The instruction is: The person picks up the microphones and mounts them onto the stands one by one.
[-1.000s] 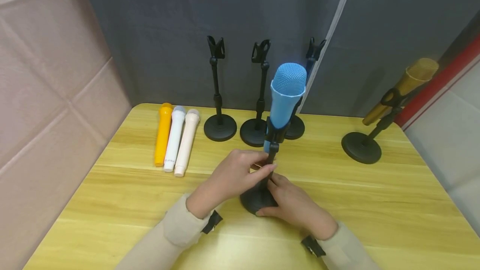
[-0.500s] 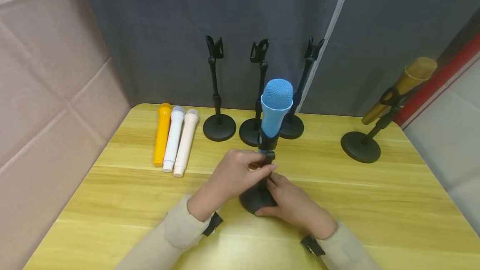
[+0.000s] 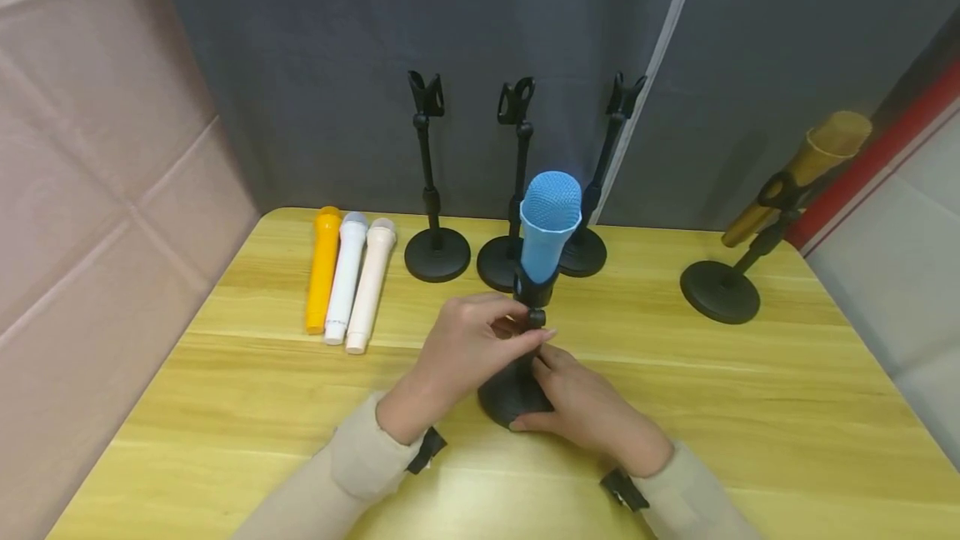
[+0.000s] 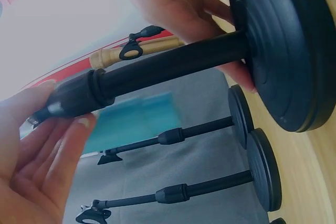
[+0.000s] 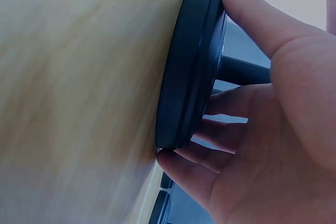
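A blue microphone sits head-up in the clip of a black desk microphone stand at the middle of the table. My left hand grips the upper part of the pole; in the left wrist view its thumb and fingers are round the thick collar. Lower down, my right hand holds the round base by its edge. The right wrist view shows the thumb on one side of the base and the other fingers spread along the far side. The microphone's lower end is hidden behind the clip and left hand.
Behind stand three black stands with bare clips. At the right, a gold microphone leans in another stand. Left of my hands lie a yellow microphone and two pale ones. A grey curtain hangs behind the table.
The blue microphone and its clip have sunk lower and shifted slightly left, bringing the clip close above my left hand. Both hands have stayed almost in place on the stand.
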Demonstrator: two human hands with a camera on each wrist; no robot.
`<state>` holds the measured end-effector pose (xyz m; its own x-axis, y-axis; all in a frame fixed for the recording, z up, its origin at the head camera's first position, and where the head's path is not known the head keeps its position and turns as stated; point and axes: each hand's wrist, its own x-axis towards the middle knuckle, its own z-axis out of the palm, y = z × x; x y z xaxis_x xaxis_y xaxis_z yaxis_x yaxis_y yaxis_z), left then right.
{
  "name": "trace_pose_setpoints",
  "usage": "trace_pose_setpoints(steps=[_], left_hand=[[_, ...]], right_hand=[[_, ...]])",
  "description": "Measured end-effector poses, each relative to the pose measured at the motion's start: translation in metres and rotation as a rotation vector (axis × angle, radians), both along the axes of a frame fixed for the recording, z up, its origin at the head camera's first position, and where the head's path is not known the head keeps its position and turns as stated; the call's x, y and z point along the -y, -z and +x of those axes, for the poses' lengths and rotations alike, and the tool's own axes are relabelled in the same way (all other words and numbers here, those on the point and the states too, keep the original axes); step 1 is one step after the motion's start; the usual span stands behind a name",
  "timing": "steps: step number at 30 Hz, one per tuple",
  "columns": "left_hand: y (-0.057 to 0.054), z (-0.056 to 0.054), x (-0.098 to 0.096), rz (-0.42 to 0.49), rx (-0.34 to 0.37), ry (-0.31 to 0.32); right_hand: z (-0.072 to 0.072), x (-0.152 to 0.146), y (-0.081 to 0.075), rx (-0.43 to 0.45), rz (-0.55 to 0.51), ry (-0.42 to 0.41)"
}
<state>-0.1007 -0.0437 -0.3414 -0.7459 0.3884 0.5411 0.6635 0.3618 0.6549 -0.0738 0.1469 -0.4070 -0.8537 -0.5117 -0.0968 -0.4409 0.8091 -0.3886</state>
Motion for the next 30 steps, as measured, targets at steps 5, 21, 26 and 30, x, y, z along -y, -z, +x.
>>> trace_pose_setpoints(steps=[5, 21, 26, 30], left_hand=[[-0.002, 0.0, 0.001, -0.027, 0.006, 0.003], [-0.008, 0.003, 0.002, -0.125, 0.249, -0.1], [-0.01, 0.002, 0.004, -0.1, 0.337, -0.091], [-0.011, 0.0, 0.007, -0.086, 0.364, -0.054]], right_hand=[[0.0, -0.001, 0.0, -0.034, -0.002, -0.019], [0.001, 0.001, -0.001, 0.015, 0.014, 0.018], [0.0, 0.002, -0.001, 0.014, 0.03, 0.019], [0.0, 0.001, -0.001, 0.011, 0.036, 0.017]])
